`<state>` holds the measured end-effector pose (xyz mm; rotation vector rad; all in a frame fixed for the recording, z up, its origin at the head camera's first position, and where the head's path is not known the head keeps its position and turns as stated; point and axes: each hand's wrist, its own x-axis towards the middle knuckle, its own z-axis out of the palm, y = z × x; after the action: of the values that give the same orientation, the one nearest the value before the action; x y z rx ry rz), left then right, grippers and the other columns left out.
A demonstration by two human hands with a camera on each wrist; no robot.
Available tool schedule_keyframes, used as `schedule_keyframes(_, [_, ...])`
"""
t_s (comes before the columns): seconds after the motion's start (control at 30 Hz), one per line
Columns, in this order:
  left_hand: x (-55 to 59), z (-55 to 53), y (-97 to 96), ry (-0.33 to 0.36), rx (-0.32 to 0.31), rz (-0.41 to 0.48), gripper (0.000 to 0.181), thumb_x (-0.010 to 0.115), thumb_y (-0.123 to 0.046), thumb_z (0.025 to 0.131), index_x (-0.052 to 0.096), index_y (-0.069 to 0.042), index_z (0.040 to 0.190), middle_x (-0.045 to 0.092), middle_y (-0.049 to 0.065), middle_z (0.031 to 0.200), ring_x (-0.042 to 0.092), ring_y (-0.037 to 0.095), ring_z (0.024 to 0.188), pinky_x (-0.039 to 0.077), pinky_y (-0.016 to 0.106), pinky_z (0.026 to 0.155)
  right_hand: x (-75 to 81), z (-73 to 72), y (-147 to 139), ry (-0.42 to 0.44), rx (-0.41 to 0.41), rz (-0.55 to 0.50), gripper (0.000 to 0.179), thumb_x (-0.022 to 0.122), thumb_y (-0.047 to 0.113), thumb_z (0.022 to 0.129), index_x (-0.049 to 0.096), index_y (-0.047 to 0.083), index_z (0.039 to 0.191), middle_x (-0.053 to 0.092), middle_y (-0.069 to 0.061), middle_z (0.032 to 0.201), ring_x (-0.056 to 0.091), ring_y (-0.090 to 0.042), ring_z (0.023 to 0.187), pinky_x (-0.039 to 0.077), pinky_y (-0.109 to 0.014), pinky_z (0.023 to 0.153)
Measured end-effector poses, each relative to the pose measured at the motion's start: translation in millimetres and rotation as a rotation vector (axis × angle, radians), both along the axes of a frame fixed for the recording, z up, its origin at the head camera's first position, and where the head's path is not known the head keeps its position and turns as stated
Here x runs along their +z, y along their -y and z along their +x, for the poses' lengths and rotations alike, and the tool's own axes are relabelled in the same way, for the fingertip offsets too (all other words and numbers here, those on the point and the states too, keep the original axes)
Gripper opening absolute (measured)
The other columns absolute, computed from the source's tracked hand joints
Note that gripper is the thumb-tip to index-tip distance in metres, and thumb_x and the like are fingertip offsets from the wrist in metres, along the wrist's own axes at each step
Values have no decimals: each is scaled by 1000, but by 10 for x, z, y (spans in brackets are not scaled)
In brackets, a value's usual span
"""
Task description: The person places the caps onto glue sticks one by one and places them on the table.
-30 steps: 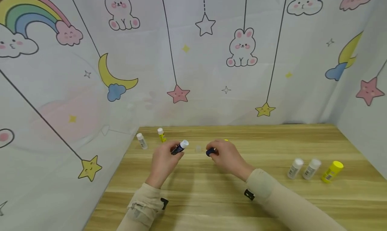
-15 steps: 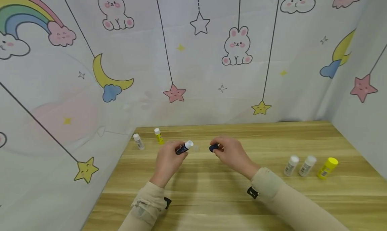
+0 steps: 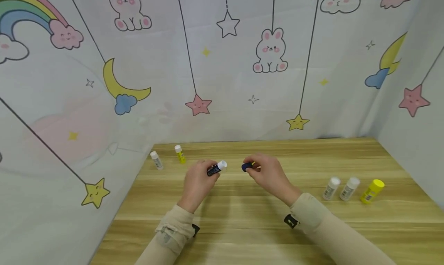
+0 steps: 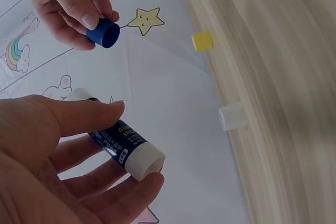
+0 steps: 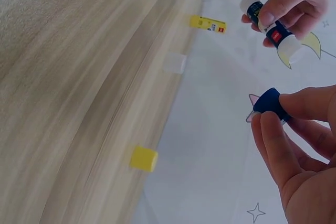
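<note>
My left hand [image 3: 199, 184] grips a dark blue glue stick [image 4: 118, 139] between thumb and fingers. Its white open end tilts up to the right in the head view and bears no cap. Across a small gap, my right hand [image 3: 272, 176] pinches a dark blue cap [image 5: 270, 103] by the fingertips. The cap's hollow side shows in the left wrist view. On the table near the hands stand a yellow cap [image 4: 202, 41] and a translucent white cap [image 4: 232, 117]. In the head view the white one is hidden and the yellow one mostly covered by my right hand.
At the back left stand a white glue stick [image 3: 157, 160] and a yellow glue stick with a white top [image 3: 179, 154]. Two white capped sticks [image 3: 332, 188] and a yellow capped stick [image 3: 372, 191] stand at right. A printed curtain [image 3: 236, 126] borders the wooden table [image 3: 243, 226].
The left hand has moved right with the glue stick, now covering the white cap in the head view. The blue cap has risen slightly, and the gap between both has narrowed. The head view has shifted.
</note>
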<state>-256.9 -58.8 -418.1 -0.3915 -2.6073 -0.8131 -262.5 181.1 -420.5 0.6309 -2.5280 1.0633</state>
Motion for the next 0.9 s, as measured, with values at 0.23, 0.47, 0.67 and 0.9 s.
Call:
schedule_keyframes(0.23, [-45, -21, -71, -30, -1, -27, 27, 86, -15, 81, 77, -12, 106, 69, 4, 95, 67, 22, 82, 56, 40, 71, 12, 16, -7, 19, 4, -50, 21, 77, 7, 89, 74, 14, 109, 70, 1, 106, 69, -12, 86, 58, -25, 73])
schedule_keyframes(0.47, [-83, -71, -155, -88, 5, -77, 26, 87, -16, 81, 77, -14, 104, 69, 4, 94, 69, 22, 83, 57, 40, 71, 22, 25, -19, 25, -16, -84, 21, 79, 8, 88, 74, 14, 108, 72, 1, 106, 69, -11, 84, 58, -25, 72])
schedule_keyframes(0.67, [-91, -90, -205, -132, 6, -94, 27, 87, -15, 80, 76, -14, 105, 68, 3, 95, 68, 21, 82, 57, 39, 70, 33, 22, -25, 17, -15, -122, 21, 79, 9, 88, 75, 14, 107, 72, 2, 105, 69, -10, 84, 58, -25, 73])
schedule_keyframes(0.9, [-110, -94, -241, -156, -6, -94, 26, 86, -14, 81, 76, -15, 105, 66, 3, 93, 66, 19, 79, 57, 37, 67, 25, 20, -28, 23, -11, -161, 20, 79, 11, 89, 75, 15, 109, 72, 2, 107, 70, -10, 86, 58, -24, 74])
